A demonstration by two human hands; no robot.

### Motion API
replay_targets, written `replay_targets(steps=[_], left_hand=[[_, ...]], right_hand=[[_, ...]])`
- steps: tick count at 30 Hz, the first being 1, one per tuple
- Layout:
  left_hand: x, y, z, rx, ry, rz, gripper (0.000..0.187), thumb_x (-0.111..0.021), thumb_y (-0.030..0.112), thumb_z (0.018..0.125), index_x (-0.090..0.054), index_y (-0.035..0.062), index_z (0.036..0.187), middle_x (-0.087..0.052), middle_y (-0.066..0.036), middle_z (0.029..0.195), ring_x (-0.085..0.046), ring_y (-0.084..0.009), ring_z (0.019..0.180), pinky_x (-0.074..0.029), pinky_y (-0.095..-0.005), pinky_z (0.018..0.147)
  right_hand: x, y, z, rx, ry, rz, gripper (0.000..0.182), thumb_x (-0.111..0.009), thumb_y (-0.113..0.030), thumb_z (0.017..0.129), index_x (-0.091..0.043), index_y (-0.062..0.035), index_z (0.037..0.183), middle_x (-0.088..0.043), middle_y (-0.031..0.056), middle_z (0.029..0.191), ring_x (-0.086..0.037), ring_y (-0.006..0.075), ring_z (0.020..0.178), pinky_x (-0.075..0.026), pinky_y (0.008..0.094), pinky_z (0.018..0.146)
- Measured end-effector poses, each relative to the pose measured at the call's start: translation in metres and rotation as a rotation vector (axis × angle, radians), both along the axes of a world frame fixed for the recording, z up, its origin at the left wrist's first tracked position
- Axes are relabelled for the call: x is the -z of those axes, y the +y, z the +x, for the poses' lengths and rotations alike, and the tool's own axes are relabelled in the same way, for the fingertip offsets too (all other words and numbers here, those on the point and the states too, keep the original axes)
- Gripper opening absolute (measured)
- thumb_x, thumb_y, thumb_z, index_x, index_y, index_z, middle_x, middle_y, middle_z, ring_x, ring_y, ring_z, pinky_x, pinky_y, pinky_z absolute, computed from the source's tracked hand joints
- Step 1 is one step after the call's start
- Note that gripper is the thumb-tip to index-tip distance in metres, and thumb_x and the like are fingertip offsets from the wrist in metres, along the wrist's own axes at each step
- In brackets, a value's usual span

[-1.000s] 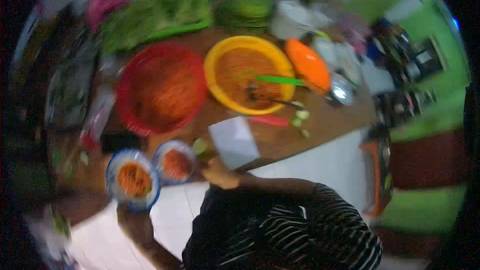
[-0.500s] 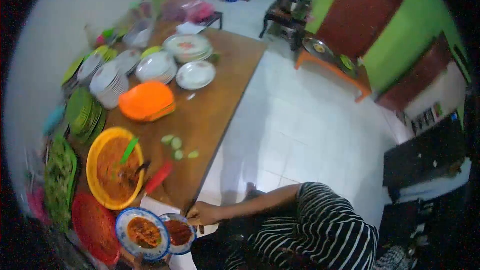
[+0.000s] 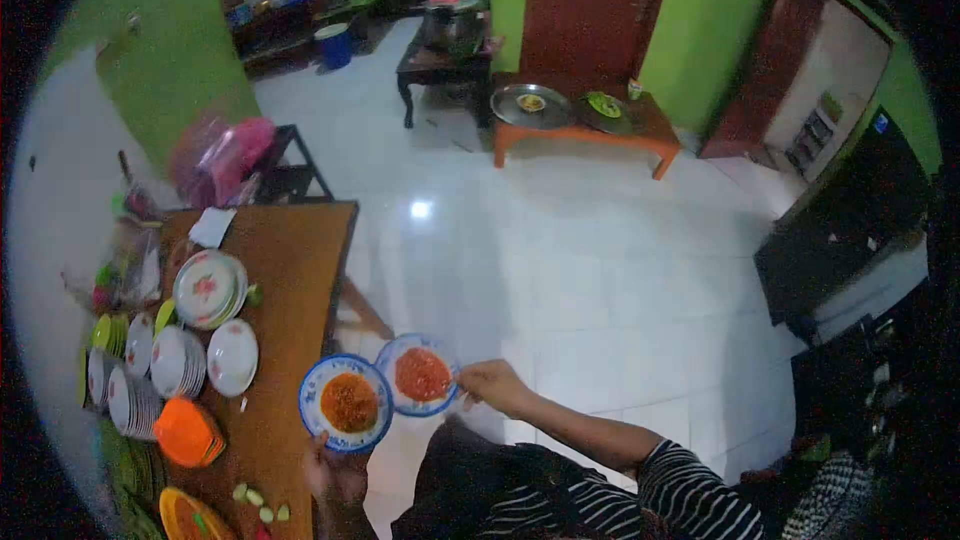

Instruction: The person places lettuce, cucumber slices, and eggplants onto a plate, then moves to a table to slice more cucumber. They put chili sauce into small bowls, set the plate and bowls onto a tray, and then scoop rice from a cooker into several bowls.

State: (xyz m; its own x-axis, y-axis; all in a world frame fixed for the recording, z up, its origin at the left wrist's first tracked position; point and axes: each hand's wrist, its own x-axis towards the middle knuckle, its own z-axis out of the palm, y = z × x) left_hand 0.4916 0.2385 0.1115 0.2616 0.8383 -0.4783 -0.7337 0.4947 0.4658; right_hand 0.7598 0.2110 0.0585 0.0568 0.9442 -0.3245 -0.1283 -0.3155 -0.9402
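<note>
Blue-rimmed plates [image 3: 347, 403], no legible writing

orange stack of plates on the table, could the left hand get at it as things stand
Probably not at once. The left hand already holds a blue-rimmed plate of red food, so it is occupied. The orange stack of plates lies close by on the wooden table, with nothing between them.

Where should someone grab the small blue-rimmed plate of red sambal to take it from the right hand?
Take the small plate by its blue rim on the far-left edge, opposite the right hand, whose fingers pinch the right rim. Slide fingers under the rim with the thumb on top, keeping it level: it is shallow and full. The left hand holds the second plate close beside it, so come from above-left.
</note>
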Motion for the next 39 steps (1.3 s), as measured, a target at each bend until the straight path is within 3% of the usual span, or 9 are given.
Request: replay_targets(steps=[7,11,15,18,22,28,33,37,39], left_hand=[[0.033,0.15,0.157,0.436,0.195,0.464,0.049,-0.047,0.023,0.081,-0.036,0.0008,0.123,-0.045,-0.017,0.12,-0.047,-0.0325,0.109,-0.041,-0.0493,0.089],[0.074,0.247,0.281,0.5,0.1,0.195,0.048,-0.048,0.031,0.084,-0.038,0.0023,0.122,-0.046,-0.015,0.118,-0.047,-0.0319,0.106,-0.04,-0.0509,0.088],[0.096,0.318,0.41,0.686,0.262,0.486,0.042,-0.045,0.024,0.085,-0.037,0.004,0.122,-0.045,-0.015,0.12,-0.048,-0.0298,0.106,-0.041,-0.0492,0.087],[0.097,0.358,0.51,0.761,0.06,0.343,0.038,-0.042,0.024,0.087,-0.038,0.0051,0.12,-0.045,-0.013,0.12,-0.049,-0.0275,0.105,-0.042,-0.0458,0.087],[0.101,0.409,0.646,0.972,0.527,0.878,0.038,-0.041,0.024,0.089,-0.037,0.0035,0.121,-0.044,-0.012,0.121,-0.048,-0.0273,0.106,-0.042,-0.043,0.089],[0.133,0.469,0.772,0.985,0.548,0.939,0.038,-0.034,0.024,0.092,-0.034,0.0031,0.124,-0.039,-0.013,0.125,-0.04,-0.0279,0.115,-0.035,-0.045,0.095],[0.163,0.512,0.918,0.716,0.044,0.098,0.037,-0.038,0.022,0.091,-0.035,0.0025,0.123,-0.04,-0.012,0.123,-0.043,-0.0275,0.111,-0.04,-0.0428,0.09],[0.202,0.56,1.014,1.059,0.807,0.984,0.043,-0.049,-0.002,0.081,-0.035,0.0029,0.122,-0.042,-0.009,0.118,-0.046,-0.0211,0.106,-0.043,-0.0339,0.088],[0.225,0.596,1.084,1.05,0.714,0.905,0.042,-0.051,-0.003,0.08,-0.037,0.0045,0.118,-0.043,-0.008,0.115,-0.046,-0.0212,0.105,-0.044,-0.0332,0.087]], right_hand=[[0.057,0.072,0.165,0.468,0.026,-0.001,0.023,-0.054,-0.014,0.084,-0.06,0.0071,0.09,-0.062,0.0101,0.078,-0.057,0.0152,0.059,-0.048,0.0261,0.055],[0.064,0.095,0.275,0.701,0.016,-0.087,0.027,-0.053,-0.017,0.085,-0.059,0.0075,0.094,-0.061,0.0109,0.076,-0.057,0.0138,0.057,-0.047,0.0235,0.053],[0.082,0.108,0.364,1.017,-0.031,-0.09,0.024,-0.049,-0.013,0.084,-0.058,0.0077,0.092,-0.062,0.014,0.079,-0.057,0.0162,0.056,-0.049,0.0251,0.052],[0.074,0.104,0.433,1.13,0.008,-0.041,0.023,-0.05,-0.013,0.084,-0.058,0.0071,0.092,-0.063,0.0142,0.079,-0.057,0.0156,0.056,-0.048,0.0254,0.052],[0.073,0.138,0.547,1.269,-0.061,-0.05,0.025,-0.051,-0.015,0.084,-0.058,0.008,0.091,-0.063,0.0133,0.079,-0.055,0.0142,0.053,-0.047,0.0249,0.05],[0.067,0.206,0.689,1.297,-0.049,-0.047,0.023,-0.051,-0.015,0.084,-0.059,0.0058,0.09,-0.062,0.0108,0.075,-0.053,0.0128,0.052,-0.045,0.024,0.049],[0.099,0.303,0.864,1.266,0.045,-0.069,0.02,-0.051,-0.015,0.084,-0.059,0.0023,0.088,-0.062,0.0091,0.074,-0.052,0.0117,0.05,-0.042,0.0225,0.047],[0.145,0.367,0.96,1.307,0.062,-0.109,0.017,-0.049,-0.015,0.083,-0.057,-0.0003,0.083,-0.054,0.0038,0.068,-0.046,0.0089,0.051,-0.04,0.0204,0.048],[0.175,0.399,1.026,1.327,0.045,-0.127,0.016,-0.05,-0.016,0.083,-0.056,-0.0014,0.083,-0.054,0.0037,0.068,-0.046,0.0088,0.051,-0.039,0.0201,0.047]])
